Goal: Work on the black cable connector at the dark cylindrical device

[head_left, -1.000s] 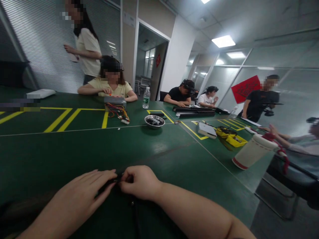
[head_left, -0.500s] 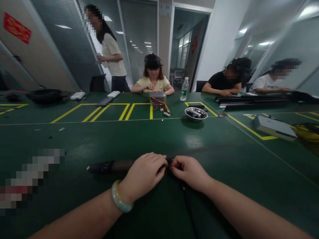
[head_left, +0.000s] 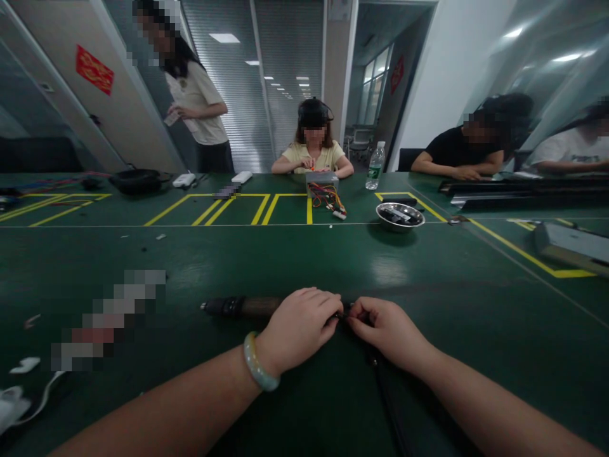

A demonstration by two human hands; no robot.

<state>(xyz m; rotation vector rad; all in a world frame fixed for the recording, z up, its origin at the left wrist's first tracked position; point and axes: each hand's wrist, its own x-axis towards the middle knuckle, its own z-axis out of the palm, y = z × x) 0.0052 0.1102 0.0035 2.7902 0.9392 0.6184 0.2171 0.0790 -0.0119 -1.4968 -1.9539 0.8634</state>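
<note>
A dark cylindrical tool [head_left: 259,307] with a metal tip at its left end lies across the green table. My left hand [head_left: 304,324], with a pale bracelet at the wrist, is wrapped over its right part. Close beside it, my right hand [head_left: 380,322] pinches at the tool's right end, thumb and forefinger together. What sits between the fingertips is too small and dark to make out. A black cable [head_left: 387,393] runs from below my right hand towards the near edge of the view.
Across the green table [head_left: 266,254] are a metal bowl [head_left: 400,216] of dark parts, a bottle [head_left: 375,168], a grey box with coloured wires [head_left: 322,185] and a silver case [head_left: 571,246]. Left lie a white cable [head_left: 45,397] and a pixelated strip. Several people are opposite.
The view has turned left, so things appear further right, and the white cable has come into view. Both hands keep nearly the same hold. The standing person has moved left relative to the seated one.
</note>
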